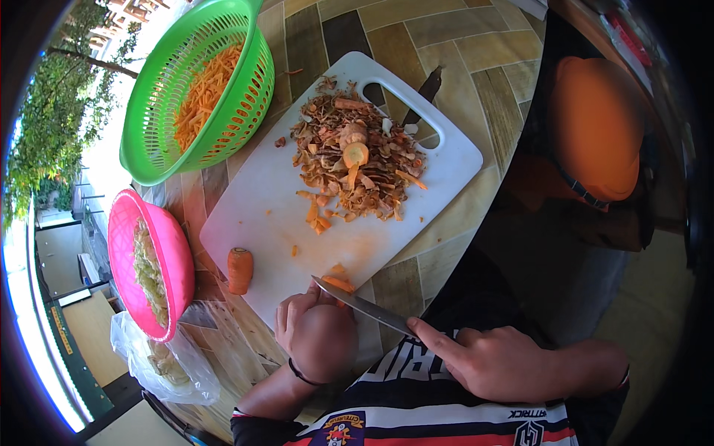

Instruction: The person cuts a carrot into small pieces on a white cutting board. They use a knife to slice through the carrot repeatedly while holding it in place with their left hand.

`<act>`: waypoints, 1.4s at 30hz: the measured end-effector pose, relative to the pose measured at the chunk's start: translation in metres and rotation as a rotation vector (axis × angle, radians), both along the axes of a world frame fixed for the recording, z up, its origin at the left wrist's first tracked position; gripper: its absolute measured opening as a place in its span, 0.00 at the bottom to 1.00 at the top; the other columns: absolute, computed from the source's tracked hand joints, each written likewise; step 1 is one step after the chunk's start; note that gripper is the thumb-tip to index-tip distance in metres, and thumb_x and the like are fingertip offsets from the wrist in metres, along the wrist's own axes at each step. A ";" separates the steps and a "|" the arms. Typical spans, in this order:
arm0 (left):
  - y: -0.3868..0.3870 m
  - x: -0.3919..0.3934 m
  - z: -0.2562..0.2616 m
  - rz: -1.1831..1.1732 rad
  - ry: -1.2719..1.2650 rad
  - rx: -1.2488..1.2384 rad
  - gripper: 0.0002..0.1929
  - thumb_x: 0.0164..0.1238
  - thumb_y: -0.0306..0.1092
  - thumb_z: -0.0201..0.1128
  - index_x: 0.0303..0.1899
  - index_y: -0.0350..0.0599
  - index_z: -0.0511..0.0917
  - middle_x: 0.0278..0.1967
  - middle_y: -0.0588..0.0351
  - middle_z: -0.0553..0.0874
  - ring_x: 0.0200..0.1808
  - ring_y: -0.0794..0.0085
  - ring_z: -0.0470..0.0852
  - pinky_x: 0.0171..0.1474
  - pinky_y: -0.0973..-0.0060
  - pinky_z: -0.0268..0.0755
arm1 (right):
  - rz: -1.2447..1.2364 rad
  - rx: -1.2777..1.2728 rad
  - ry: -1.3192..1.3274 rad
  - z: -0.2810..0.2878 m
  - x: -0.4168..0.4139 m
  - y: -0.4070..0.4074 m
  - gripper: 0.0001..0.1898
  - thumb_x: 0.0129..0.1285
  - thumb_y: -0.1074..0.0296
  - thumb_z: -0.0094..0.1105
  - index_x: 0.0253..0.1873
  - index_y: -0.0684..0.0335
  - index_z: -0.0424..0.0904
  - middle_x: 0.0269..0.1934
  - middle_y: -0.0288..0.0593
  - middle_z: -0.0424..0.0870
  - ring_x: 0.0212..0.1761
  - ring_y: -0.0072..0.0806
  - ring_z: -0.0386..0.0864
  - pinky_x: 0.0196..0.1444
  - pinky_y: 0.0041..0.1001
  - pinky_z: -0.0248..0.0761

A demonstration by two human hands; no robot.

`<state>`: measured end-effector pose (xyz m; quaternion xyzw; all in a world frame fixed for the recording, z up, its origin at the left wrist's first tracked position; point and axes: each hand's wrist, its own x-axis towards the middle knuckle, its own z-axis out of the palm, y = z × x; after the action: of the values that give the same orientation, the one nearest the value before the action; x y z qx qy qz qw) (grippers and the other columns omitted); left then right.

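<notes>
My right hand (pixel 491 359) grips a kitchen knife (pixel 371 309), index finger stretched along the blade's spine. The blade lies across orange carrot slices (pixel 338 284) at the near edge of a white plastic cutting board (pixel 268 223). On the near side of the blade, my left hand (pixel 318 329) holds a carrot piece, mostly hidden by the fingers and the knife. A short peeled carrot chunk (pixel 240 271) rests on the board left of that hand. Farther up the board is a heap of carrot peelings (pixel 357 156) with cut carrot ends on top.
A green plastic colander (pixel 261 83) with shredded carrot stands at the upper left. Below it are a pink basket (pixel 181 267) of pale green shreds and a clear plastic bag (pixel 195 373) with pale contents. An orange rounded object (pixel 594 134) with a dark strap is beyond the table's right edge.
</notes>
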<state>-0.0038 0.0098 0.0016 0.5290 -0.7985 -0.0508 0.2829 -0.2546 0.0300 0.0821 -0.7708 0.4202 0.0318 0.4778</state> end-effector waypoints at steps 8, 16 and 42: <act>0.000 0.000 -0.001 0.009 -0.009 0.007 0.14 0.42 0.19 0.74 0.32 0.39 0.79 0.36 0.47 0.82 0.36 0.54 0.81 0.40 0.63 0.73 | -0.040 0.011 -0.021 -0.004 0.000 0.004 0.38 0.62 0.72 0.53 0.78 0.64 0.55 0.23 0.52 0.79 0.17 0.43 0.82 0.18 0.41 0.77; 0.000 -0.003 0.000 0.011 -0.016 0.005 0.14 0.44 0.17 0.73 0.34 0.38 0.80 0.35 0.47 0.82 0.37 0.55 0.82 0.41 0.64 0.74 | -0.062 0.102 -0.080 -0.003 -0.008 0.005 0.35 0.69 0.68 0.53 0.79 0.64 0.53 0.24 0.52 0.81 0.20 0.47 0.83 0.22 0.44 0.79; -0.001 -0.001 0.001 0.027 -0.046 0.014 0.15 0.44 0.18 0.74 0.38 0.36 0.83 0.36 0.47 0.82 0.37 0.56 0.83 0.41 0.66 0.75 | -0.063 0.069 -0.089 -0.006 0.002 0.004 0.39 0.64 0.70 0.56 0.79 0.67 0.52 0.22 0.51 0.79 0.19 0.44 0.82 0.21 0.42 0.78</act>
<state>-0.0052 0.0089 0.0022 0.5426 -0.7972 -0.0404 0.2616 -0.2530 0.0342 0.0760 -0.7408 0.4213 -0.0030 0.5232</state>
